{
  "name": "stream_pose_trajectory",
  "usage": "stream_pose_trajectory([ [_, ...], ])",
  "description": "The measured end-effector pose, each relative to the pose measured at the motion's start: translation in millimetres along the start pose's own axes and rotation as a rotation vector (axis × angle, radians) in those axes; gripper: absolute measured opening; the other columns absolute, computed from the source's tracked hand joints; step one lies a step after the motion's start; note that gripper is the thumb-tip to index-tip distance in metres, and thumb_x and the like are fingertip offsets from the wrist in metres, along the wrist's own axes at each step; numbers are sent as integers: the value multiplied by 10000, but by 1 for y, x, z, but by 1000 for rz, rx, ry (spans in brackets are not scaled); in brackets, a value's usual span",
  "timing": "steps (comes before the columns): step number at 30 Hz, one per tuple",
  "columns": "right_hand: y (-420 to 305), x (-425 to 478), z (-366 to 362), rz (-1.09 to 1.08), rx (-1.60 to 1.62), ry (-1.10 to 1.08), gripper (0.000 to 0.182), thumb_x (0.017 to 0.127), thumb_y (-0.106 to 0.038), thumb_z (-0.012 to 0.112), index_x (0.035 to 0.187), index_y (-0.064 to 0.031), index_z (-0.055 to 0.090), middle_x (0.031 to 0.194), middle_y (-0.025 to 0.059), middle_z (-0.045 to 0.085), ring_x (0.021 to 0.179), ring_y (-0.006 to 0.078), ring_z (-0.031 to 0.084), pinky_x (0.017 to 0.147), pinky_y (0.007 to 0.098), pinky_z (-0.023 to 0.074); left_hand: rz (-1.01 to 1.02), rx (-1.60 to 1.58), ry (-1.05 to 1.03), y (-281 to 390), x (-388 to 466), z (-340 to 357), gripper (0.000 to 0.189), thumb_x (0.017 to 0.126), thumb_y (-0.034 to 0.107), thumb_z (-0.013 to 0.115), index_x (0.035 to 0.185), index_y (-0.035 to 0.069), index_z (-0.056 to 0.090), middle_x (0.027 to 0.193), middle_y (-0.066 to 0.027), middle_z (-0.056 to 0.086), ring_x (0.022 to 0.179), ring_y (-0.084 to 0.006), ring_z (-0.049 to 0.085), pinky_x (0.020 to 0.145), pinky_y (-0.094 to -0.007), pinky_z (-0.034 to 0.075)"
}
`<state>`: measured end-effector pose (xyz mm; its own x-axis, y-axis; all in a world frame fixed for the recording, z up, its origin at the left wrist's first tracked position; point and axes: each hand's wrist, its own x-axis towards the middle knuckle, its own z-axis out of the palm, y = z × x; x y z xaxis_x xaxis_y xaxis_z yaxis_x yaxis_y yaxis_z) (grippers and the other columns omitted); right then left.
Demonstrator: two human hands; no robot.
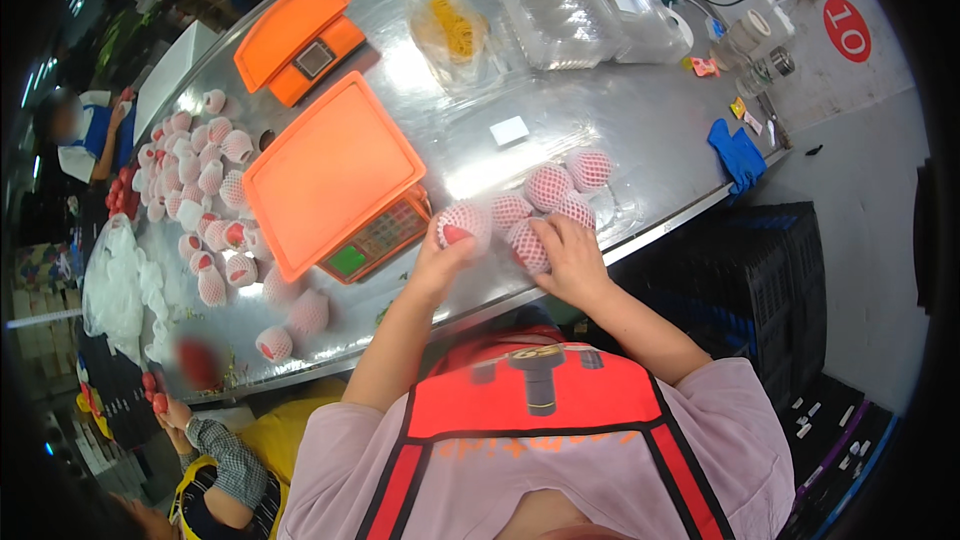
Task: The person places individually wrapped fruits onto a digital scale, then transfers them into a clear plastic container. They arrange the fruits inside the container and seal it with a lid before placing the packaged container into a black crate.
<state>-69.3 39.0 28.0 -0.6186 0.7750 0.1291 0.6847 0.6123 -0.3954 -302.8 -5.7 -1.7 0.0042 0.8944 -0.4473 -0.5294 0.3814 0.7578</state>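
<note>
My left hand grips a red fruit in a white foam net, just right of the front orange weighing scale. My right hand rests with its fingers around another netted red fruit on the metal table. Several more netted fruits lie together just beyond my hands. The scale has a flat orange tray and a green display facing my side. A small white card lies flat beyond the fruits.
Many netted fruits heap at the left, near a white plastic bag. A second orange scale, a bag of yellow rubber bands, clear plastic containers and blue gloves are on the table. A co-worker handles red fruits at lower left.
</note>
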Motion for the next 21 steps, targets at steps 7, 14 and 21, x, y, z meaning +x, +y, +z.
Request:
stream_pose_trajectory([
  [7, -12, -2, 2, 20, 19, -127, 778, 642, -350, 762, 1282, -57, 430, 1170, 142, 514, 1064, 306, 496, 894, 413, 384, -75, -164, -10, -3, -9, -12, 552, 854, 236, 632, 1327, 174, 355, 1272, -33, 493, 1140, -213, 504, 888, -451, 463],
  [14, -5, 5, 5, -24, 69, -95, 656, 627, -289, 757, 1207, -100, 515, 1088, 159, 522, 999, 307, 524, 849, 423, 402, -108, -189, 45, -10, -8, -17, 519, 876, 276, 610, 1327, 188, 368, 1280, -11, 485, 1152, -196, 487, 910, -439, 449],
  [21, 0, 19, 9, -108, -32, -106, 573, 646, -313, 746, 1151, -117, 558, 1050, 115, 554, 972, 278, 540, 803, 397, 389, -119, -201, 68, -10, -8, -16, 521, 874, 285, 614, 1326, 192, 371, 1278, -4, 484, 1154, -195, 484, 923, -441, 438],
])
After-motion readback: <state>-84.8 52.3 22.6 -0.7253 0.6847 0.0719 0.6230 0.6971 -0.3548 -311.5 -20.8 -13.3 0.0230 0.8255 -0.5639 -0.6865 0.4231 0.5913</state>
